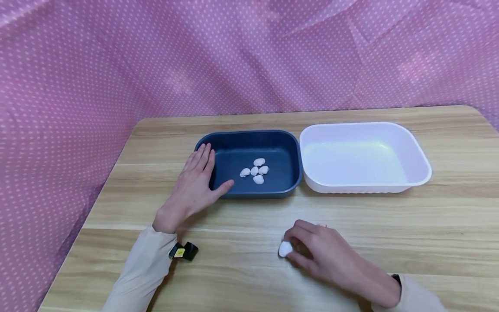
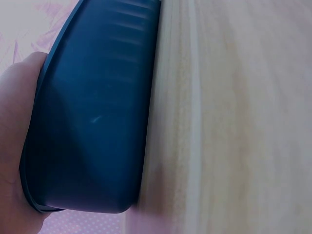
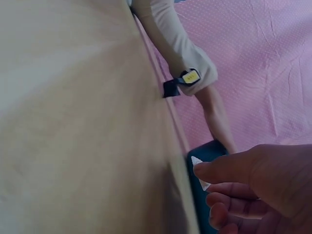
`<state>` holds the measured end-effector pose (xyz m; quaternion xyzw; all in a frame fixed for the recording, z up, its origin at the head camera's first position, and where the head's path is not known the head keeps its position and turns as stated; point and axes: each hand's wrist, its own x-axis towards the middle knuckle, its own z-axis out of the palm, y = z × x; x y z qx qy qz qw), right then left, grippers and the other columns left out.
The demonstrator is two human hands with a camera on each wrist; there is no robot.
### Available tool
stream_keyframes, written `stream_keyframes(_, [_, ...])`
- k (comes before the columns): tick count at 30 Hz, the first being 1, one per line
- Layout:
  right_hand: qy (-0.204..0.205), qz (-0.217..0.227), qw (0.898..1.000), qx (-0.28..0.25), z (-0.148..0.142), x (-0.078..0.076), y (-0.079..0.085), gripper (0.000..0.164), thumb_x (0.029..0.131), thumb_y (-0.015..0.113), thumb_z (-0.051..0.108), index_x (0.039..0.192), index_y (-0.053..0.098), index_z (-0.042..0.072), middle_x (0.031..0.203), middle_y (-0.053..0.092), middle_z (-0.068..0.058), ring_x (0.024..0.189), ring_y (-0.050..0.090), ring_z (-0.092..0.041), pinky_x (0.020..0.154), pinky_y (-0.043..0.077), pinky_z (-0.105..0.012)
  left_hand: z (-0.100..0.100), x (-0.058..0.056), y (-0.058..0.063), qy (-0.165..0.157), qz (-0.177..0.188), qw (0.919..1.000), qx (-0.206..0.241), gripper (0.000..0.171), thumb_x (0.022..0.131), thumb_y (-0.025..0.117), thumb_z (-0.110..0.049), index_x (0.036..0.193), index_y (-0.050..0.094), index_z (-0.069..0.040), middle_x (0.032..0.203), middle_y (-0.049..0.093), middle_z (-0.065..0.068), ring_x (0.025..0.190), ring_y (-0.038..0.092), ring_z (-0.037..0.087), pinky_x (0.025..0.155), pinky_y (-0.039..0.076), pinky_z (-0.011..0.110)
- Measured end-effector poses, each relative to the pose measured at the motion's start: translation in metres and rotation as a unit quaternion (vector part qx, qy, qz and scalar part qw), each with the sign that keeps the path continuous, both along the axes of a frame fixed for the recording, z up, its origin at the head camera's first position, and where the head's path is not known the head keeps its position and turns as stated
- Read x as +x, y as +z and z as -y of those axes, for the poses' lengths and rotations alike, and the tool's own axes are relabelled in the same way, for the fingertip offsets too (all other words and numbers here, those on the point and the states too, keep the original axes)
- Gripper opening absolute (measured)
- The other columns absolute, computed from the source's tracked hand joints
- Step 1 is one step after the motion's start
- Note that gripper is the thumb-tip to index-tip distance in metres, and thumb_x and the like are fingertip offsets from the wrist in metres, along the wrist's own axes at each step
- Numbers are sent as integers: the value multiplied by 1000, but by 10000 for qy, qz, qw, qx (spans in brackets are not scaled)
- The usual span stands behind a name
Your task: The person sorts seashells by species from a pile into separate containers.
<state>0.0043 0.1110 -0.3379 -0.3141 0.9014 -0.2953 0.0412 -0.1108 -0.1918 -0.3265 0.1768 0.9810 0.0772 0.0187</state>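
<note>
Several white seashells (image 1: 254, 171) lie grouped on the floor of a dark blue basin (image 1: 234, 187). My left hand (image 1: 198, 177) rests on the left end of this basin, its fingers extended over the rim and the thumb spread across the front edge. In the left wrist view, the basin's outer wall (image 2: 97, 112) fills much of the picture, with part of the hand along its rim. Close over the table in front of the basins, my right hand (image 1: 323, 251) pinches one white seashell (image 1: 285, 249) between thumb and fingers. That shell (image 3: 199, 168) shows beside the thumb in the right wrist view.
A white basin (image 1: 366, 189) stands right beside the blue one, to its right. Both sit on a wood-grain table (image 1: 241, 264). Pink dotted cloth (image 1: 234, 56) hangs behind the table and along its left side. A black wrist strap (image 1: 185, 251) sticks out beside the left sleeve.
</note>
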Motion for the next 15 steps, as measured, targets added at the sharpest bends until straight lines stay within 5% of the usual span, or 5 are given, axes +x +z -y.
stream_keyframes(15, [-348,-530,9970,-440,0,-45,41,21,81,78,11,100,67,10,83,57,6,62,49,-3,52,43,-18,0,-1,1,47,58,10000,1,99,90,41,-69,153,12,1,161,3,15,148,-4,26,120,1,42])
